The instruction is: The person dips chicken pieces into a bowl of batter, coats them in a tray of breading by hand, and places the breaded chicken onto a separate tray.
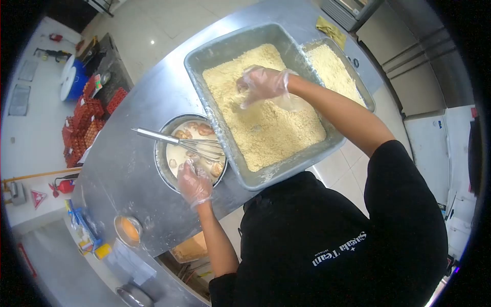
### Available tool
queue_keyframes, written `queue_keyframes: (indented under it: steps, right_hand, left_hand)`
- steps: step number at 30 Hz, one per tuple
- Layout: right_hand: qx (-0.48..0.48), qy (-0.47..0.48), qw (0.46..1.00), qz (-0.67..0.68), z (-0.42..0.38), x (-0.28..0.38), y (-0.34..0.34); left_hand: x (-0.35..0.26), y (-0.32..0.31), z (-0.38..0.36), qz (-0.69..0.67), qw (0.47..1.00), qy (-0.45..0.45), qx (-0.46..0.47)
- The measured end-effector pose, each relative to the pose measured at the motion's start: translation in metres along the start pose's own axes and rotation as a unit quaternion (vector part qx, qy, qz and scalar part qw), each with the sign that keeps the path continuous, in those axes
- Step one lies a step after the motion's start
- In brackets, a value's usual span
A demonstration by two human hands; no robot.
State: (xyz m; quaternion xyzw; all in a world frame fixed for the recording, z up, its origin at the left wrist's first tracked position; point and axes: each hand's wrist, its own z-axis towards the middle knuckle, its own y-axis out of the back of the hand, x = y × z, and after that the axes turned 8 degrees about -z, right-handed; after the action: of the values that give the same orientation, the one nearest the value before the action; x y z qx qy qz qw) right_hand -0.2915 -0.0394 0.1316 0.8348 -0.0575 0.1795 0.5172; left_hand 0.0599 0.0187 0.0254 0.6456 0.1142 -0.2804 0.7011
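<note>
My left hand (194, 185), in a clear plastic glove, reaches over the near rim of a round metal bowl (160, 166). Its fingers are drawn together at the milky liquid (176, 153), and what they hold is hidden. Several pieces of what looks like raw chicken (204, 129) lie in that liquid. A wire whisk (158, 135) rests across the bowl, handle over the far-left rim. Above the pale yellow flour or breading (286, 133) in a big grey tub (223, 148) is my gloved right hand (263, 84). Its fingers are bent but apart, with nothing clear between them.
A second tray (369, 102) of pale crumbs stands beyond the tub, near a yellow cloth (331, 31). On the steel table (123, 169) is a small bowl (120, 230) of orange liquid. Red egg trays (84, 120) are stacked at the left.
</note>
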Motion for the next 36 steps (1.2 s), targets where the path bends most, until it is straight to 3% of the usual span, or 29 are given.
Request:
queue_keyframes:
  steps: [5, 8, 9, 12, 14, 15, 16, 17, 19, 21, 24, 26, 28, 30, 31, 33, 36]
  right_hand:
    - [-0.072, 0.043, 0.996, -0.024, -0.015, 0.003, 0.014]
    - [-0.109, -0.003, 0.984, 0.139, 0.004, -0.015, 0.012]
    - [-0.188, 0.017, 0.976, 0.11, 0.015, -0.025, 0.004]
    - [-0.116, -0.01, 0.988, 0.098, 0.029, -0.021, -0.022]
    - [-0.014, 0.105, 0.994, -0.027, 0.033, -0.013, -0.073]
    - [-0.035, 0.213, 0.975, -0.049, 0.035, -0.013, -0.123]
    - [-0.006, 0.093, 0.991, 0.093, -0.004, 0.027, -0.132]
    - [-0.054, 0.169, 0.979, -0.098, -0.018, 0.042, -0.165]
    - [-0.01, 0.22, 0.942, -0.252, -0.019, 0.047, -0.186]
    - [0.168, 0.172, 0.953, -0.184, -0.016, 0.047, -0.19]
    - [0.185, 0.139, 0.957, -0.177, -0.01, 0.029, -0.165]
    - [0.048, 0.092, 0.993, -0.051, -0.004, 0.01, -0.135]
    - [-0.081, 0.066, 0.993, -0.047, 0.028, -0.022, -0.155]
    - [-0.051, 0.087, 0.99, -0.098, 0.035, -0.032, -0.157]
    - [-0.186, 0.17, 0.954, -0.164, 0.029, -0.038, -0.179]
    - [-0.148, 0.186, 0.955, -0.179, 0.01, -0.035, -0.196]
    - [-0.034, 0.028, 0.988, -0.147, 0.028, 0.007, -0.136]
  left_hand:
    - [-0.014, 0.007, 0.0, -0.013, 1.0, 0.014, 0.001]
    - [-0.009, 0.001, -0.003, 0.014, 0.999, 0.015, -0.028]
    - [-0.008, 0.0, -0.004, 0.018, 0.999, 0.007, -0.038]
    - [-0.01, 0.003, 0.0, -0.006, 1.0, 0.005, -0.027]
    - [-0.008, 0.002, -0.002, -0.011, 1.0, 0.005, -0.028]
    - [-0.002, -0.004, -0.004, -0.003, 0.999, -0.002, -0.041]
    - [0.001, -0.008, -0.004, 0.005, 0.998, -0.01, -0.054]
    - [0.0, -0.008, -0.003, 0.008, 0.998, -0.013, -0.057]
    - [-0.005, -0.005, -0.003, 0.016, 0.998, -0.016, -0.063]
    - [-0.017, 0.004, 0.0, -0.01, 0.999, 0.001, -0.048]
    - [-0.023, 0.009, 0.003, -0.016, 0.999, 0.002, -0.036]
    - [-0.02, 0.007, 0.001, 0.001, 0.999, 0.013, -0.046]
    - [-0.016, 0.002, -0.002, 0.026, 0.998, 0.02, -0.06]
    - [-0.02, 0.007, 0.0, -0.027, 0.999, 0.018, -0.027]
    - [-0.021, 0.009, 0.006, -0.055, 0.998, 0.011, -0.013]
    - [-0.016, 0.009, 0.007, -0.074, 0.997, 0.014, -0.007]
    - [-0.016, 0.007, 0.004, -0.066, 0.997, 0.026, -0.016]
